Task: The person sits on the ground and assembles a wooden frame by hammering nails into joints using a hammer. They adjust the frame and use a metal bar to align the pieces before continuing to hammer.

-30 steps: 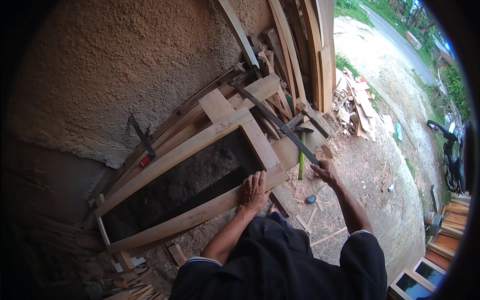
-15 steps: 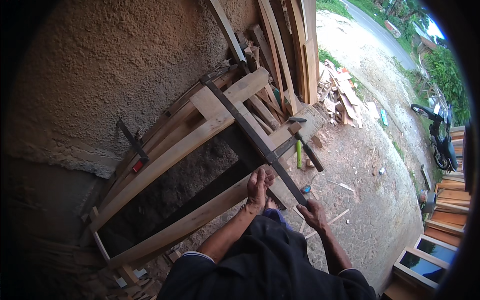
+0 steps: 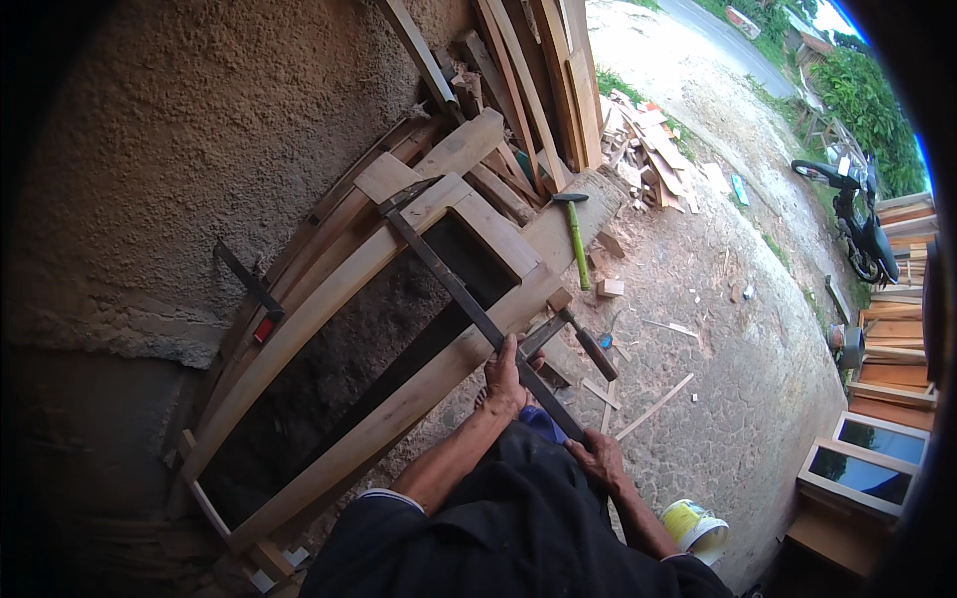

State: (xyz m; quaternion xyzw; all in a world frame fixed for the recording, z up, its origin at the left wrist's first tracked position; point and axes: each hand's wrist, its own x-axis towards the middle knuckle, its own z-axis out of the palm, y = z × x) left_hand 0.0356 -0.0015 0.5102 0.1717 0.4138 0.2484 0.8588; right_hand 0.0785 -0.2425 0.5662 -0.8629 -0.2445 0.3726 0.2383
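Observation:
A long dark metal bar clamp [image 3: 454, 287] lies slantwise across a wooden frame [image 3: 384, 478]. Its far jaw is by the frame's upper rail; the near jaw, with a screw and wooden handle [image 3: 590, 349], is beyond the lower rail. My left hand [image 3: 506, 381] wraps round the bar close to that near jaw, some fingers hidden behind it. The bar's near end is in my right hand [image 3: 598, 460], which is closed on it. A small wood block [image 3: 559, 299] sits at the screw's tip. Past the frame's end, a hammer with a bright green handle [image 3: 578, 244] leans on a board [image 3: 588, 214].
A rough wall [image 3: 229, 130] rises on the left, with another clamp [image 3: 249, 291] near it. Long planks [image 3: 553, 80] stand at the back beside a scrap-wood heap [image 3: 653, 149]. A yellow-and-white bucket [image 3: 693, 528] is at my right; a motorcycle [image 3: 862, 224] is farther off.
The clamp has come nearer to me, its far jaw now by the upper rail. My left hand has taken hold of the bar. The view has shifted, bringing the bucket in.

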